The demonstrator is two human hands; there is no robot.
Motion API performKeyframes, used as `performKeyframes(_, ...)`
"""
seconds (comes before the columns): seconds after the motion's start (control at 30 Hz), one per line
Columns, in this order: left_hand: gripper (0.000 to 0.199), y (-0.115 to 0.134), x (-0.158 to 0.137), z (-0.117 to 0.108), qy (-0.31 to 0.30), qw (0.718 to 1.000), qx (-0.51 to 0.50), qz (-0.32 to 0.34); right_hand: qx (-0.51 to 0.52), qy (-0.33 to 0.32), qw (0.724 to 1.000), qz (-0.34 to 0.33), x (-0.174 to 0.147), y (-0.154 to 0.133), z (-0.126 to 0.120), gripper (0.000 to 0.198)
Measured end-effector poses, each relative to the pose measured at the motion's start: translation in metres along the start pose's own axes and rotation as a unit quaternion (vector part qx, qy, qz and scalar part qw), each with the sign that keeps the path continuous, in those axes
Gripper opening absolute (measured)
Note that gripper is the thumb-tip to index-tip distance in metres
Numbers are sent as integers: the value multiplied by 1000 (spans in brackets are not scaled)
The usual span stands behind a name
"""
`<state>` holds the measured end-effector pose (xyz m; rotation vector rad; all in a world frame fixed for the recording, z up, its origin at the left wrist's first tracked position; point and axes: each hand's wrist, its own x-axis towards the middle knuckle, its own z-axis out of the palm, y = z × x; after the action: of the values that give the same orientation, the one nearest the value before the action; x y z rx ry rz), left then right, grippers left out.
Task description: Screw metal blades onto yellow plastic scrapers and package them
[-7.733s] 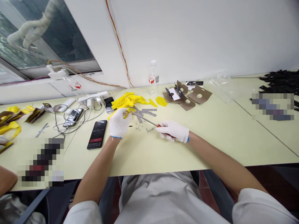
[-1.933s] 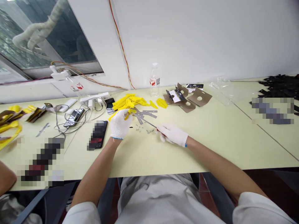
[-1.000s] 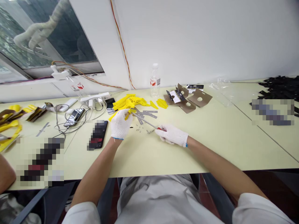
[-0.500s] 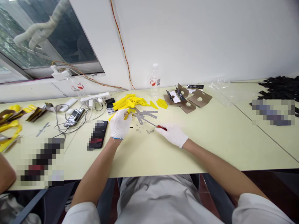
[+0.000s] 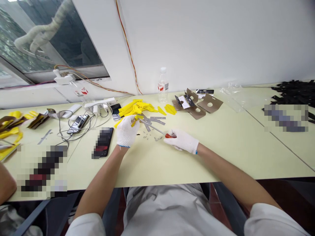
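Note:
My left hand (image 5: 127,131), in a white knit glove, is closed around a yellow plastic part (image 5: 139,116), most of which the fingers hide. In my gloved right hand (image 5: 183,141) is a screwdriver (image 5: 169,135) with a red handle. Its long shaft points left, and the tip meets or nearly meets the yellow part; exact contact is too small to tell. Several flat grey metal blades (image 5: 157,120) lie just behind the shaft. Small screws (image 5: 157,139) are scattered on the table between my hands.
Behind my left hand lies a heap of yellow parts (image 5: 137,107). A plastic bottle (image 5: 162,85) stands near the wall, with brown cardboard packaging (image 5: 210,104) to its right. A phone (image 5: 103,142) and tangled cables (image 5: 61,127) lie at left. Black pieces (image 5: 295,93) are piled far right. Another person's arm (image 5: 6,180) shows at left.
My right hand has turned slightly on the screwdriver, so more of the red handle shows. My left hand keeps its place with the yellow part.

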<state>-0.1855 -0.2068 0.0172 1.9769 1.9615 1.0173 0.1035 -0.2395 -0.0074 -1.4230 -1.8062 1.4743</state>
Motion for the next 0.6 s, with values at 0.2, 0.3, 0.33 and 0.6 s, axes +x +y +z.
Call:
performKeyframes(0.2, 17, -8, 2, 2, 16, 1000, -8, 7, -166, 157, 967, -112, 5, 9, 6, 40)
performKeyframes(0.3, 17, -10, 2, 3, 18, 1000, -15, 10, -180, 145, 965, -128, 5, 9, 7, 41)
performKeyframes(0.33, 16, -11, 3, 3, 18, 1000, -17, 10, -181, 141, 965, -130, 5, 8, 7, 41)
performKeyframes(0.6, 38, -23, 4, 11, 30, 998, -51, 6, -116, 41, 989, -77, 6, 6, 4, 51)
